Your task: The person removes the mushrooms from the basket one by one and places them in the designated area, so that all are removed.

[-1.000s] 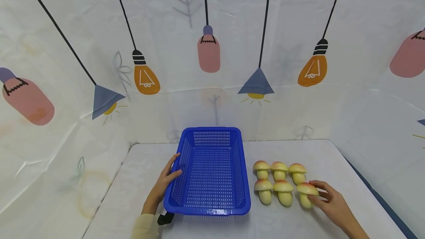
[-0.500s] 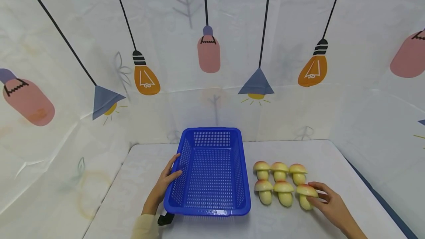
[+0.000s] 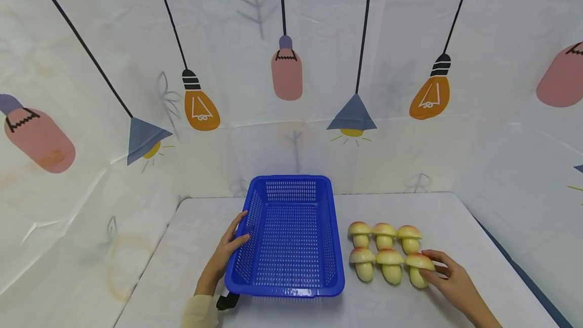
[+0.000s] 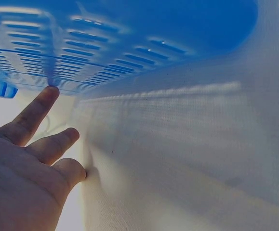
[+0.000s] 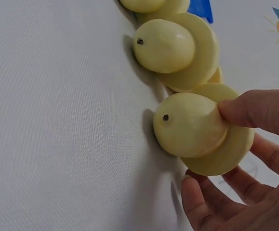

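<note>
A blue perforated plastic basket (image 3: 285, 291) stands in the middle of the table with nothing in it. My left hand (image 3: 222, 251) rests at its left side, thumb and a finger over the rim. Seen from the left wrist, the left hand's fingers (image 4: 37, 111) are extended, one touching the slotted wall (image 4: 76, 45). In my right hand (image 3: 454, 278) is the cap of a toy mushroom (image 3: 418, 278), the nearest right of two rows of pale yellow mushrooms with reddish tops. From the right wrist, the thumb presses this mushroom (image 5: 190, 126) near the stem, with fingers round the cap.
Several more mushrooms (image 3: 390, 271) stand close together to the left of and behind the held one. A black object (image 3: 227, 301) lies beside the left wrist. The white table (image 3: 198, 216) meets a hanging sheet (image 3: 255, 151) printed with lamps at its back edge.
My right hand has drawn the mushroom slightly left, closer to its neighbour in the front row. The left hand and the basket stay where they were.
</note>
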A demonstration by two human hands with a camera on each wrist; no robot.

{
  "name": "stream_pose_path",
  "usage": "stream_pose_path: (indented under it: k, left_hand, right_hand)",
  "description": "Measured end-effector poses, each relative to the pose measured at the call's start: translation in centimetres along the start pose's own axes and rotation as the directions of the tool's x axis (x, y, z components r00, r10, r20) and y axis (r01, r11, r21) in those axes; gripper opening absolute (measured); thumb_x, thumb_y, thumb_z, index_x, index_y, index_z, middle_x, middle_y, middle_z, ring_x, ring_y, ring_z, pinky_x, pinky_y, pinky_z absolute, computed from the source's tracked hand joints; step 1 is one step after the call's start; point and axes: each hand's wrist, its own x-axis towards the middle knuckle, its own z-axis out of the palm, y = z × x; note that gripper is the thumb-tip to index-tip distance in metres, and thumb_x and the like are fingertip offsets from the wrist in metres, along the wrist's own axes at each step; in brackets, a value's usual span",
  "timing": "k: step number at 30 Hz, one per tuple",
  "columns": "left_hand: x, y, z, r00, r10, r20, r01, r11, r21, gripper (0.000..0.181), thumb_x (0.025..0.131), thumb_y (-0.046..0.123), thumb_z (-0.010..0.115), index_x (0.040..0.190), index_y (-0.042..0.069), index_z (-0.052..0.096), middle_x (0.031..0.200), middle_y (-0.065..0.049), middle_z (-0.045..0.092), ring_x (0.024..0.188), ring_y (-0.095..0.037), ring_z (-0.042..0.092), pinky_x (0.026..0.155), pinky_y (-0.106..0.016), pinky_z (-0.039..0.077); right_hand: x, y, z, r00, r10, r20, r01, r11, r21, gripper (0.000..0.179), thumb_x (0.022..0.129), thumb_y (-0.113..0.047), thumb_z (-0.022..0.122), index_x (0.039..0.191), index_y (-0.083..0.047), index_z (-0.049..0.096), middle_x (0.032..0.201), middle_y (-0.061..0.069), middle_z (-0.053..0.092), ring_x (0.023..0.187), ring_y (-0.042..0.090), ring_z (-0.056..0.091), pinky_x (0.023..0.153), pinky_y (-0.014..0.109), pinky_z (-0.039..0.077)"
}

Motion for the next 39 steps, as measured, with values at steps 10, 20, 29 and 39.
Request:
stream_pose_path:
  k: [10,20,29,39]
  left_hand:
    - [-0.05,0.15,0.14,1.0,-0.003,0.002,0.003,1.0,0.002,0.068,0.104,0.021,0.053,0.164,0.031,0.023,0.157,-0.032,0.036,0.122,-0.049,0.059,0.088,-0.052,0.059]
    - [-0.04,0.09,0.19,1.0,0.002,-0.003,-0.002,1.0,0.014,0.068,0.103,0.022,0.053,0.164,0.032,0.023,0.158,-0.031,0.034,0.123,-0.049,0.058,0.089,-0.054,0.058]
    - [0.04,0.06,0.15,1.0,0.004,0.005,-0.004,1.0,0.001,0.069,0.103,0.021,0.054,0.164,0.03,0.023,0.157,-0.031,0.035,0.121,-0.048,0.059,0.088,-0.053,0.058]
    - [0.25,0.01,-0.49,1.0,-0.012,0.004,0.012,0.996,0.088,0.069,0.103,0.025,0.056,0.163,0.032,0.025,0.155,-0.031,0.041,0.119,-0.039,0.062,0.089,-0.048,0.058]
  right_hand:
    - [0.07,0.03,0.01,1.0,0.001,-0.005,-0.001,1.0,-0.019,0.06,0.093,-0.029,0.078,0.139,0.003,0.055,0.138,0.027,0.058,0.093,-0.017,0.052,0.077,0.017,0.055]
    - [-0.04,0.04,-0.01,1.0,0.024,0.019,-0.023,1.0,-0.021,0.065,0.094,-0.031,0.076,0.143,0.004,0.05,0.141,0.031,0.055,0.115,0.041,0.065,0.076,0.018,0.054]
    - [-0.14,0.13,-0.1,1.0,0.006,0.022,-0.005,1.0,-0.03,0.067,0.094,-0.031,0.077,0.144,0.004,0.048,0.141,0.031,0.054,0.111,0.031,0.067,0.078,0.019,0.054]
    - [-0.25,-0.12,-0.4,0.998,0.019,0.052,-0.018,0.999,-0.031,0.073,0.097,-0.034,0.073,0.15,0.003,0.039,0.145,0.035,0.05,0.121,0.043,0.061,0.081,0.022,0.054]
